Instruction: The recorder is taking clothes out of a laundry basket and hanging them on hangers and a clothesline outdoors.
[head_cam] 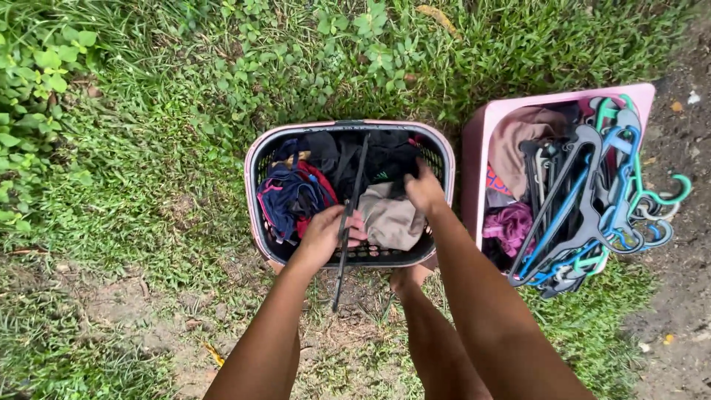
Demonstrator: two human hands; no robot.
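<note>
Laundry basket [259,159]: left hand [324,235] grips black hanger [348,222], right hand [424,189] clutches clothes [389,218] at 3 o'clock; hanger may snag.

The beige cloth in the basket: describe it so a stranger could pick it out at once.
On the grass stand two pink containers; take the rounded basket on the left, not the box of hangers. The beige cloth lies at its near right, between the left hand and the right hand. It alone is pale among dark, blue and red clothes.
</note>
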